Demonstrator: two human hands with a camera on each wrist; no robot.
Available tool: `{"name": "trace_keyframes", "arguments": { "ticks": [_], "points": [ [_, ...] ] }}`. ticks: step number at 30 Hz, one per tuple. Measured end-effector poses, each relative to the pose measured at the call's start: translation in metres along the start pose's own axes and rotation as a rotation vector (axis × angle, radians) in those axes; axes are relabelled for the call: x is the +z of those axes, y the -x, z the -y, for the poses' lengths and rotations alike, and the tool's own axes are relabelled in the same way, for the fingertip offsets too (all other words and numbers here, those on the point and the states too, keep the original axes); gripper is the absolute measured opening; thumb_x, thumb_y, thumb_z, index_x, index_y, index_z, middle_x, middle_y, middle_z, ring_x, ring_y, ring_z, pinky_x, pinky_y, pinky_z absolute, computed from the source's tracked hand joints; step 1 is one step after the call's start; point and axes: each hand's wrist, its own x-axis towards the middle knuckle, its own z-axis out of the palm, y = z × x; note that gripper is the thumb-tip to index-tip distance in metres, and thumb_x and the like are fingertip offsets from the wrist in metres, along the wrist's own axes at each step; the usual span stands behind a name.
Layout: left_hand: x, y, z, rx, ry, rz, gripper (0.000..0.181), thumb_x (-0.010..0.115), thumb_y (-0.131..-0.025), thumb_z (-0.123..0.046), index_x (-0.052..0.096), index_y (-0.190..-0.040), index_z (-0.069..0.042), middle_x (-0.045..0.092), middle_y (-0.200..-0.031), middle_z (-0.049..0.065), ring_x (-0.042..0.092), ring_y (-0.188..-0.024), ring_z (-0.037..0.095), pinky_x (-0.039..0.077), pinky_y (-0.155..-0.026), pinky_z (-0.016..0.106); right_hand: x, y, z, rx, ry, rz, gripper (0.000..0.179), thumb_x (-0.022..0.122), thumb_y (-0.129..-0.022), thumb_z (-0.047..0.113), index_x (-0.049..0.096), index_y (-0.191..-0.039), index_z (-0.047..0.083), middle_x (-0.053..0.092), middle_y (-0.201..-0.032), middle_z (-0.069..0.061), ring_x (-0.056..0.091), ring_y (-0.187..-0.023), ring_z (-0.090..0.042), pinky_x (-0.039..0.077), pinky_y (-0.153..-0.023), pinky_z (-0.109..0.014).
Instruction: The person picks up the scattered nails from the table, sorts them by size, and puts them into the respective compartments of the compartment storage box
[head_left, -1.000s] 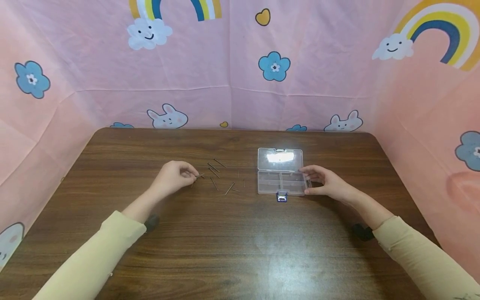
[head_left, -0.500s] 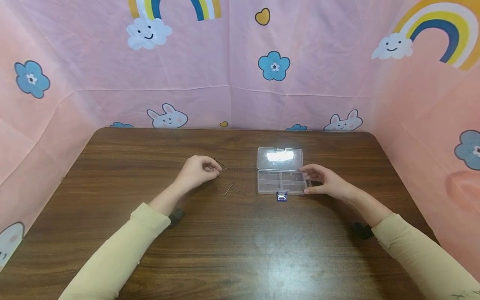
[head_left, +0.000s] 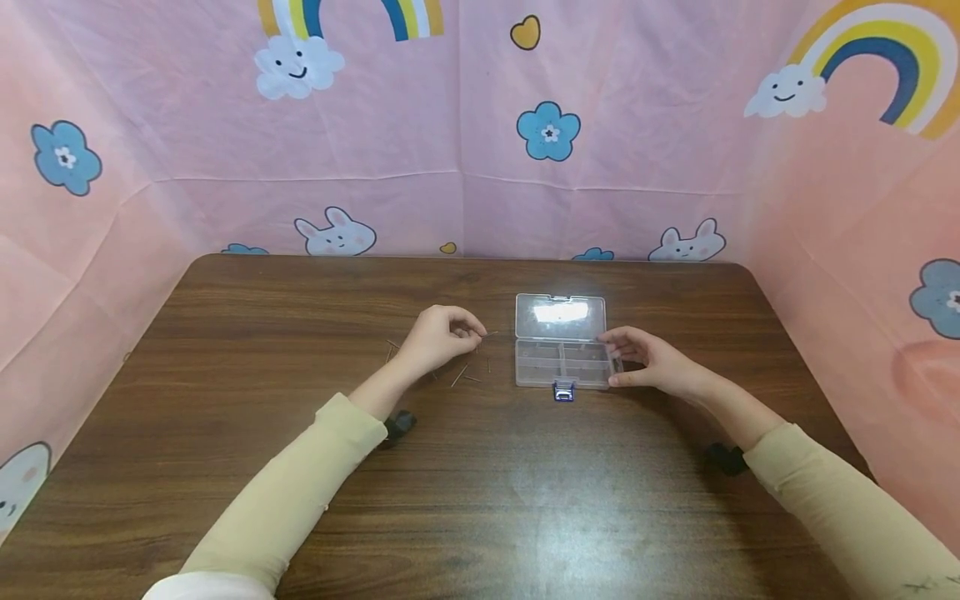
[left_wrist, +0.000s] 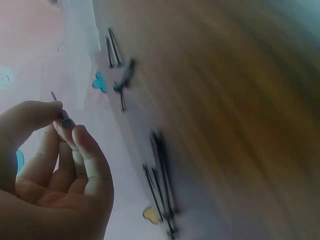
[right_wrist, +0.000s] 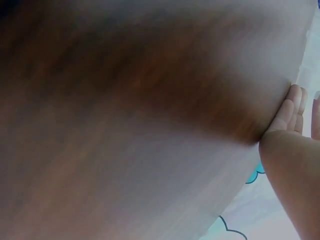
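My left hand [head_left: 444,337] pinches a nail [left_wrist: 65,120] between thumb and fingertips, above the table and left of a clear plastic compartment box [head_left: 562,360]. In the left wrist view the nail's flat head faces the camera and its thin end points away. The box lies with its lid [head_left: 558,329] raised at the back and a blue latch [head_left: 564,392] at the front. My right hand [head_left: 648,360] holds the box's right end, thumb near the front corner and fingers near the back one.
Several loose nails [head_left: 459,376] lie on the brown wooden table [head_left: 480,483] around and beneath the left hand, some partly hidden by it. A pink patterned cloth [head_left: 480,217] hangs behind the table and along its sides.
My left hand has moved right across the scattered nails toward the box, carrying the pinched nail. The right hand and the box have stayed in place.
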Motion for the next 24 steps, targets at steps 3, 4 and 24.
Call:
{"name": "trace_keyframes", "arguments": {
  "ticks": [3, 4, 24],
  "points": [
    [0.008, -0.005, -0.005, 0.02, 0.012, 0.01, 0.014, 0.072, -0.092, -0.003, 0.081, -0.101, -0.002, 0.079, -0.105, 0.012, 0.067, -0.088, 0.016, 0.054, -0.081, 0.023, 0.0, -0.001, -0.001, -0.002, 0.005, 0.0, 0.064, 0.079, -0.095, 0.006, 0.048, -0.15, -0.003, 0.055, -0.144, -0.024, 0.054, -0.13, -0.034, 0.045, -0.106, -0.012],
    [0.01, -0.006, -0.007, 0.026, 0.016, 0.014, 0.014, 0.072, -0.092, -0.003, 0.082, -0.101, -0.002, 0.08, -0.105, 0.012, 0.067, -0.088, 0.016, 0.054, -0.081, 0.023, 0.0, -0.001, -0.002, 0.001, 0.005, -0.001, 0.064, 0.079, -0.095, 0.005, 0.048, -0.15, -0.003, 0.055, -0.144, -0.024, 0.054, -0.13, -0.034, 0.044, -0.105, -0.011],
    [0.058, -0.029, -0.04, 0.19, -0.088, 0.073, 0.015, 0.07, -0.092, 0.001, 0.082, -0.097, -0.005, 0.081, -0.097, 0.008, 0.067, -0.081, 0.014, 0.053, -0.076, 0.019, 0.0, -0.001, -0.002, 0.019, -0.014, 0.012, 0.065, 0.079, -0.095, 0.007, 0.047, -0.151, -0.002, 0.055, -0.144, -0.023, 0.053, -0.129, -0.03, 0.043, -0.103, -0.008]
  ]
}}
